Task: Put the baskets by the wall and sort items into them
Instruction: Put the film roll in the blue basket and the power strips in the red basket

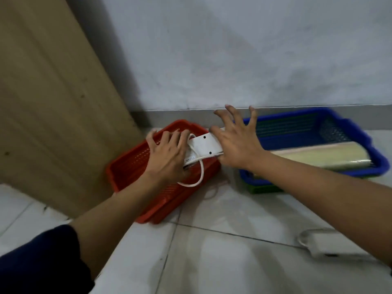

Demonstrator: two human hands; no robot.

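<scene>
My left hand [167,153] grips one end of the power strip [203,148] over the red basket [131,166], right hand [237,143] spread flat on the other end. Best bet: tuck the loose cord [198,179] in first so it lies flat.

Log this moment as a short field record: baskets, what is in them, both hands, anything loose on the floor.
red basket: on the floor by the wall, left
blue basket: by the wall, right, on a green basket
blue basket contents: pale roll
left hand: curled on the white power strip over the red basket
right hand: fingers spread, palm on the strip's other end
loose on floor: white device with cord, near right
</scene>
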